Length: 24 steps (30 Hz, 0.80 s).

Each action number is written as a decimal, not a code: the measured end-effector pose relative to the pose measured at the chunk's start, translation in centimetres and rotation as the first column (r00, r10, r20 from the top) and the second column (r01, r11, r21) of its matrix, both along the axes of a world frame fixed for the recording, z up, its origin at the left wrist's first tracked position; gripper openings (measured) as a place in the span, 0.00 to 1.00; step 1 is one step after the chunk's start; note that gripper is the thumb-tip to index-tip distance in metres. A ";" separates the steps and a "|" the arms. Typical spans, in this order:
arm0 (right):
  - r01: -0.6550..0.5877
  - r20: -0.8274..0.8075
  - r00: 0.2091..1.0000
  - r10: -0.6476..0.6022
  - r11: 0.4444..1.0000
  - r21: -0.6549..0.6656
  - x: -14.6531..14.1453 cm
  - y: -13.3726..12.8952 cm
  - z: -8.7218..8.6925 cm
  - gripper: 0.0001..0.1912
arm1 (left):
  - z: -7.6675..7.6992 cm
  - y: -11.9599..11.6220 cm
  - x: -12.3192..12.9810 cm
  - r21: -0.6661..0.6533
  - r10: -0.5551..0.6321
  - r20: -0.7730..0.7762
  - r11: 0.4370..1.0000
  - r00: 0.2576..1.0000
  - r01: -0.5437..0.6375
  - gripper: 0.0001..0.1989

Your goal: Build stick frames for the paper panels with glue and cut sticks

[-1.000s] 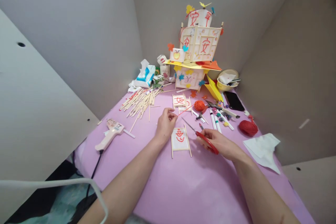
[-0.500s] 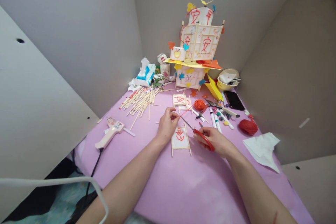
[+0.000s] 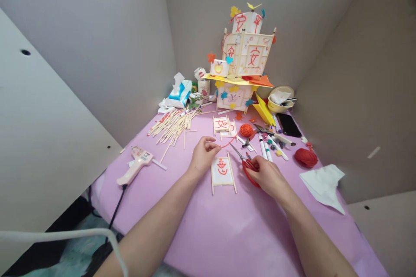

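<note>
My left hand pinches the end of a red yarn strand, which runs to an orange-red yarn ball. In my right hand is a pair of red-handled scissors, blades pointing up and left, a little apart from the strand. Between the hands lies a small stick-framed panel with a red painted character. Two similar panels, one a framed panel partly covering the other, lie beyond my left hand.
A paper-and-stick lantern tower stands at the back. Loose wooden sticks and a glue gun lie left. Markers, a phone, a dark red yarn ball and a tissue are on the right.
The scissors have drawn back from the strand towards the right and turned in my right hand. My left hand has shifted slightly left and down, still pinching the yarn.
</note>
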State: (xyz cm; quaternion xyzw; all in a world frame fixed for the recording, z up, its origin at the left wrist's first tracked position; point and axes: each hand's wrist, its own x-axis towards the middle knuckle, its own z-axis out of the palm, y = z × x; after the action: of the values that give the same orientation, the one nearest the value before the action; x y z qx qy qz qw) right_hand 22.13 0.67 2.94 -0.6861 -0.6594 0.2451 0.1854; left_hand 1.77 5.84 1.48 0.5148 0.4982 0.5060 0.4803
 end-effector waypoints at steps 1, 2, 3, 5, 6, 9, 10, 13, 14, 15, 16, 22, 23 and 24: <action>-0.013 0.105 0.994 0.010 1.000 0.023 -0.1 -0.1 -0.3 0.12 | 0.2 -0.4 -0.4 -0.070 -0.026 0.072 0.997 0.997 0.031 0.15; -0.028 0.186 0.982 0.020 0.999 0.041 -0.3 -0.2 -0.6 0.10 | 0.3 -0.8 -0.8 -0.123 -0.044 0.125 0.991 0.991 0.059 0.16; -0.041 0.247 0.969 0.025 0.997 0.062 -0.4 -0.3 -1.0 0.09 | 0.3 -1.2 -1.3 -0.155 -0.056 0.151 0.985 0.987 0.080 0.17; -0.065 0.330 0.944 0.020 0.990 0.126 -0.7 -0.5 -1.9 0.09 | 0.1 -2.0 -2.2 -0.162 -0.074 0.119 0.982 0.990 0.093 0.17; -0.086 0.359 0.933 0.022 0.983 0.161 -0.8 -0.6 -2.4 0.11 | -0.1 -2.4 -2.6 -0.137 -0.086 0.064 0.986 0.994 0.094 0.16; -0.170 0.430 0.901 0.049 0.954 0.248 -0.8 -0.8 -3.4 0.12 | -0.7 -3.2 -3.3 -0.007 -0.139 -0.211 0.990 0.968 0.140 0.10; -0.194 0.452 0.891 0.053 0.943 0.271 -0.8 -0.8 -3.6 0.12 | -0.9 -3.4 -3.4 0.034 -0.159 -0.317 0.983 0.935 0.178 0.09; -0.224 0.498 0.866 0.041 0.923 0.314 -0.8 -1.1 -3.6 0.11 | -0.8 -3.7 -3.3 0.122 -0.178 -0.596 0.944 0.783 0.308 0.13; -0.225 0.502 0.864 0.033 0.918 0.326 -0.8 -1.2 -3.4 0.11 | -0.7 -3.7 -3.3 0.144 -0.167 -0.658 0.929 0.734 0.341 0.14; -0.222 0.500 0.866 0.023 0.912 0.344 -0.9 -1.3 -3.2 0.11 | -0.6 -3.6 -3.2 0.160 -0.154 -0.705 0.916 0.692 0.367 0.15; -0.216 0.490 0.872 0.008 0.904 0.369 -0.9 -1.4 -2.9 0.12 | -0.5 -3.6 -3.1 0.170 -0.141 -0.737 0.908 0.661 0.384 0.15; -0.158 0.310 0.951 -0.011 0.842 0.515 -1.5 -1.7 -1.6 0.14 | -0.1 -3.7 -2.8 0.125 -0.126 -0.845 0.898 0.519 0.422 0.17; -0.173 0.287 0.958 0.023 0.841 0.512 -1.6 -1.7 -1.5 0.13 | -0.1 -3.8 -2.7 0.112 -0.126 -0.861 0.898 0.493 0.425 0.17; -0.193 0.269 0.961 0.059 0.841 0.506 -1.7 -1.7 -1.6 0.12 | 0.0 -3.9 -2.6 0.101 -0.125 -0.874 0.899 0.470 0.426 0.17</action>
State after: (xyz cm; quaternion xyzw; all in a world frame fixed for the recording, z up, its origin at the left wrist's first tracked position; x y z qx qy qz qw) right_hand 20.40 -1.04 1.37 -0.5882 -0.7628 -0.0195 0.2679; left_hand -0.84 1.96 1.43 0.8366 0.4926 0.1738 0.1651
